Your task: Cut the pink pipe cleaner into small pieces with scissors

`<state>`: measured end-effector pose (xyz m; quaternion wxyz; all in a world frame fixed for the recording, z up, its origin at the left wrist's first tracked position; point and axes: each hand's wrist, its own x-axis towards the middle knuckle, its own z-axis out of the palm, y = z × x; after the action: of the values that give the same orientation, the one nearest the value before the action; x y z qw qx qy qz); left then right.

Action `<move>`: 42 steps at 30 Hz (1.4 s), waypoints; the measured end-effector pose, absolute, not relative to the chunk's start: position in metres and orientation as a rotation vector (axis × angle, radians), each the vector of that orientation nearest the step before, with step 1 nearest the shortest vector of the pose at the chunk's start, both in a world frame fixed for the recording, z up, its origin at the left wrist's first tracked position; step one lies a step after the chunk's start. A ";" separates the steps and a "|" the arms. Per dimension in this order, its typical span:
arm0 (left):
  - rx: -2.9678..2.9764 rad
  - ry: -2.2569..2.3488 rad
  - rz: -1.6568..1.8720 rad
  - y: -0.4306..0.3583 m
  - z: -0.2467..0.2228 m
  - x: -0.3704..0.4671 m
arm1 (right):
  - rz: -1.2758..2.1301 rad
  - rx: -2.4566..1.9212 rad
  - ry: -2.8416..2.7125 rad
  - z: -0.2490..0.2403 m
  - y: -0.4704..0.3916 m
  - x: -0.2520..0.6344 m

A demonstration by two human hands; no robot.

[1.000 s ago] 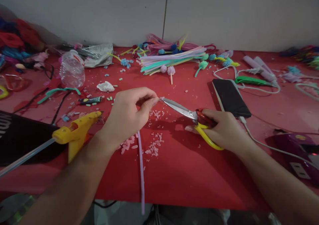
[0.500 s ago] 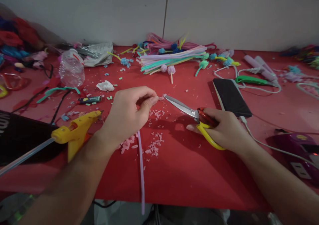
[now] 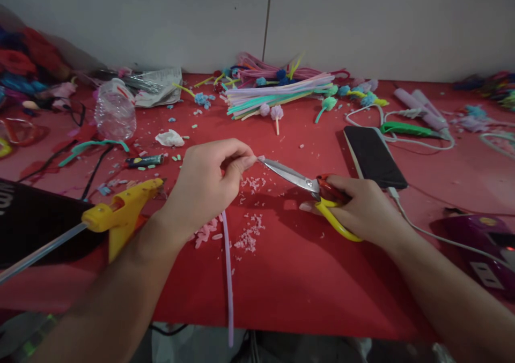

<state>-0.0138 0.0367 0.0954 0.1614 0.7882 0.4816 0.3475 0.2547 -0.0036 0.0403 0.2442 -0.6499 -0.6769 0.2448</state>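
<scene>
My left hand (image 3: 215, 178) pinches a small pink piece (image 3: 261, 158) between thumb and forefinger, above the red table. My right hand (image 3: 358, 205) is wrapped round the red and yellow handles of the scissors (image 3: 292, 176). The blades look nearly closed, their tips at the pink piece beside my left fingertips. A lilac pipe cleaner (image 3: 228, 282) hangs down below my left hand over the table's front edge; its upper end is hidden by the hand. Pink clippings (image 3: 248, 237) lie on the table beneath.
A yellow glue gun (image 3: 129, 210) lies by my left forearm. Behind are a plastic bottle (image 3: 116, 111), a bundle of pipe cleaners (image 3: 277, 96) and small pompoms. On the right are a black phone (image 3: 375, 156) with a cable, a green cutter (image 3: 410, 129) and a purple device (image 3: 478, 245).
The scissors and my right hand have shifted slightly left, bringing the blade tips closer to my left fingertips. The blades look more closed. My left hand has barely moved.
</scene>
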 end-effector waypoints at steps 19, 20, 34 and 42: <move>2.275 1.397 0.990 0.037 0.096 -0.014 | 0.708 -1.794 -1.838 0.042 -0.005 0.255; 2.272 1.400 0.988 0.037 0.096 -0.014 | 0.705 -1.794 -1.842 0.042 -0.005 0.255; 2.277 1.370 0.985 0.036 0.096 -0.014 | 0.691 -1.799 -1.826 0.040 -0.005 0.255; 2.276 1.363 0.966 0.037 0.096 -0.014 | 0.704 -1.796 -1.846 0.041 -0.005 0.255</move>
<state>-0.0142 0.0366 0.0957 0.1586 0.7959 0.4766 0.3380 0.2551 -0.0052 0.0413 0.2333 -0.6541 -0.6722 0.2565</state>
